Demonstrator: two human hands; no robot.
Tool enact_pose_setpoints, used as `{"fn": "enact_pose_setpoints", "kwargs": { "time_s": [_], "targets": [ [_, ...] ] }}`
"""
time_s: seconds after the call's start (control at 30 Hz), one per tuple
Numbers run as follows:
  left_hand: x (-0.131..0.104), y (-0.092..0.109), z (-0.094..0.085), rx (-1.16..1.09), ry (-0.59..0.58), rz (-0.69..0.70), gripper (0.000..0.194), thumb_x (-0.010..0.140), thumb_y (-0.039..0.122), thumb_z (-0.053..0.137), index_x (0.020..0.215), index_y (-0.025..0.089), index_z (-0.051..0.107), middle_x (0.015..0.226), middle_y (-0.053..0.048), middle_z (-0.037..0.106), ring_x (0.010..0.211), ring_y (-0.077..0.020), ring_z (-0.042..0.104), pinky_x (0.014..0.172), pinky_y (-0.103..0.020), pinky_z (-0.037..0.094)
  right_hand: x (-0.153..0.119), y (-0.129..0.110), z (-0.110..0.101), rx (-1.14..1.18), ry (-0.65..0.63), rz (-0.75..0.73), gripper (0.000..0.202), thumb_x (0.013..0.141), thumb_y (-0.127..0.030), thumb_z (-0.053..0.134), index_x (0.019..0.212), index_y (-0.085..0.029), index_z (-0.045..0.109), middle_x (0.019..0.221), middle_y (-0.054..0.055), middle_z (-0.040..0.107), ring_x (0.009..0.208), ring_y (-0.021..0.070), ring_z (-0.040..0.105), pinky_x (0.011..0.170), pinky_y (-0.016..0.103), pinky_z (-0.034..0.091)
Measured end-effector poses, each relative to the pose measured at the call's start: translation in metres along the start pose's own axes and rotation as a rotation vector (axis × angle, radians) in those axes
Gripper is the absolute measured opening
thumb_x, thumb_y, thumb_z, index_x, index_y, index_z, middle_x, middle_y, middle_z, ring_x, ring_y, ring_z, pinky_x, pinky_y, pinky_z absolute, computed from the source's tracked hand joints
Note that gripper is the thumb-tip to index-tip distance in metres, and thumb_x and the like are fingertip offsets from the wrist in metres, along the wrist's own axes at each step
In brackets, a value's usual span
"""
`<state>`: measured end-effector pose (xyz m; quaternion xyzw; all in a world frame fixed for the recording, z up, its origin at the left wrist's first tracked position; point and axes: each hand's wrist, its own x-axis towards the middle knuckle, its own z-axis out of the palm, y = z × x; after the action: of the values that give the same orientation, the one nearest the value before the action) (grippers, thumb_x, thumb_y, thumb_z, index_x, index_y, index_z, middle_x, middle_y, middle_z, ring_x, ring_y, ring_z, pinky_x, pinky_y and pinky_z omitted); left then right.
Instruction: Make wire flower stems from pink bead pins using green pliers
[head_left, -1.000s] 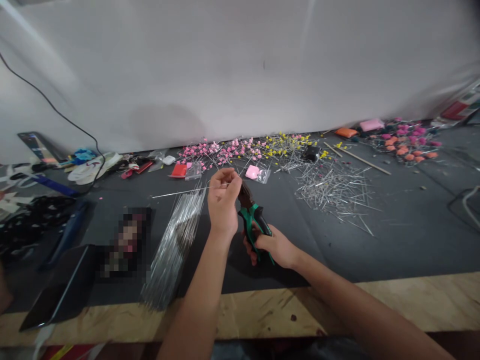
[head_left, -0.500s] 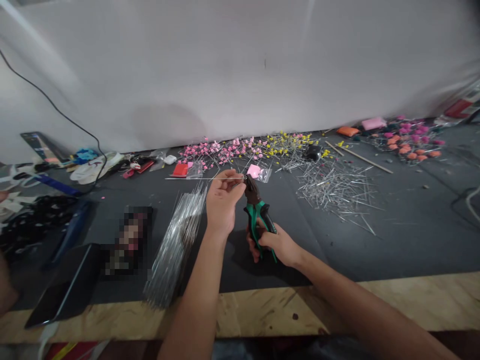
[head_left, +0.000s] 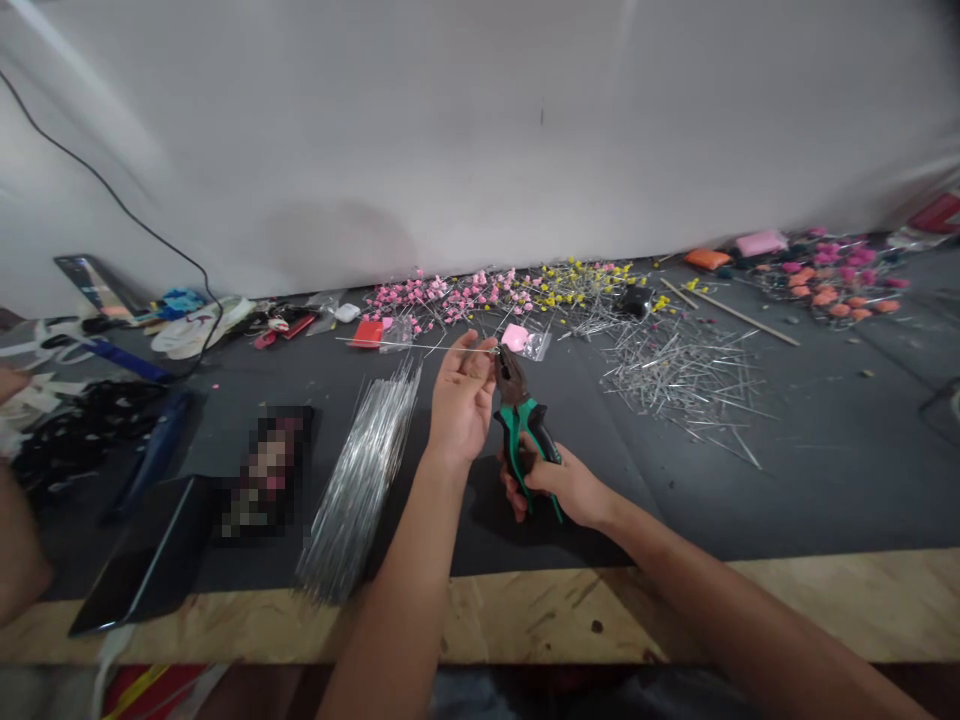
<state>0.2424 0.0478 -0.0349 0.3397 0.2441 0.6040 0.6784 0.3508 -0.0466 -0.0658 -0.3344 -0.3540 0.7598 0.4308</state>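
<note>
A thin straight wire (head_left: 390, 345) is pinched in my left hand (head_left: 461, 405), its long free end reaching out to the left. My right hand (head_left: 562, 482) grips pliers (head_left: 517, 410) with green and black handles, jaws pointing up and away from me. The wire's right end meets the tip of the jaws, close to my left fingertips; whether the jaws bite on it is too small to tell. Left of my left forearm lies a bundle of straight wires (head_left: 360, 475). To the right of the pliers is a loose heap of short wires (head_left: 679, 380).
Along the wall lie pink-tipped wires (head_left: 450, 295), yellow-tipped wires (head_left: 585, 285) and orange and magenta ones (head_left: 832, 285). A pink packet (head_left: 514, 338) sits behind the pliers. At left are a black phone (head_left: 142, 560) and another person's arm (head_left: 19, 545).
The view has shifted slightly. The wire now tilts a little, its left end higher than its right, and my left fingers have loosened and spread slightly. The pliers stay at the wire's right end.
</note>
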Motion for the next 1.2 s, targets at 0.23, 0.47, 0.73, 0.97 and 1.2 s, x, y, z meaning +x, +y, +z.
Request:
{"fn": "enact_pose_setpoints", "kwargs": {
  "time_s": [0.23,0.47,0.73,0.97,1.2],
  "targets": [
    [-0.004,-0.005,0.001,-0.052,0.065,-0.128,0.031,0.065,0.037,0.071,0.091,0.024,0.059,0.088,0.003,0.065,0.074,-0.0069,0.062,0.063,-0.016,0.049,0.0,0.0,-0.001,-0.053,-0.053,-0.044,0.026,0.06,-0.013,0.045,0.085,-0.016,0.051,0.063,-0.001,0.054,0.049,0.0117,0.05,0.048,0.028,0.046],
    [-0.006,-0.003,0.008,-0.069,0.205,-0.152,0.04,0.055,0.04,0.077,0.086,0.023,0.057,0.075,0.005,0.063,0.054,-0.006,0.058,0.039,-0.013,0.037,0.002,-0.001,-0.001,-0.107,-0.056,0.004,0.018,0.059,-0.014,0.045,0.076,-0.015,0.052,0.061,0.0,0.054,0.049,0.0116,0.051,0.048,0.027,0.046],
    [-0.003,-0.005,0.008,-0.031,0.221,-0.016,0.024,0.062,0.032,0.074,0.079,0.023,0.059,0.083,0.004,0.065,0.067,-0.0039,0.06,0.058,-0.013,0.046,0.003,0.001,-0.001,-0.112,-0.032,0.01,0.012,0.059,-0.014,0.044,0.068,-0.015,0.052,0.054,-0.001,0.051,0.048,0.012,0.05,0.047,0.027,0.047],
    [-0.001,-0.007,0.009,0.226,0.252,0.231,0.012,0.072,0.027,0.065,0.081,0.019,0.065,0.087,-0.001,0.066,0.083,-0.0098,0.06,0.074,-0.022,0.046,0.004,-0.003,0.002,-0.065,0.012,0.021,0.017,0.058,-0.013,0.044,0.073,-0.016,0.05,0.06,-0.001,0.052,0.048,0.0118,0.05,0.045,0.027,0.048],
    [-0.007,-0.004,0.011,0.315,0.118,0.241,0.021,0.072,0.018,0.06,0.092,0.024,0.065,0.098,0.0,0.066,0.082,-0.009,0.059,0.07,-0.02,0.045,0.003,-0.002,0.002,-0.07,0.015,0.021,0.019,0.058,-0.012,0.045,0.075,-0.016,0.051,0.061,-0.001,0.053,0.047,0.0115,0.05,0.046,0.027,0.047]
  ]
}}
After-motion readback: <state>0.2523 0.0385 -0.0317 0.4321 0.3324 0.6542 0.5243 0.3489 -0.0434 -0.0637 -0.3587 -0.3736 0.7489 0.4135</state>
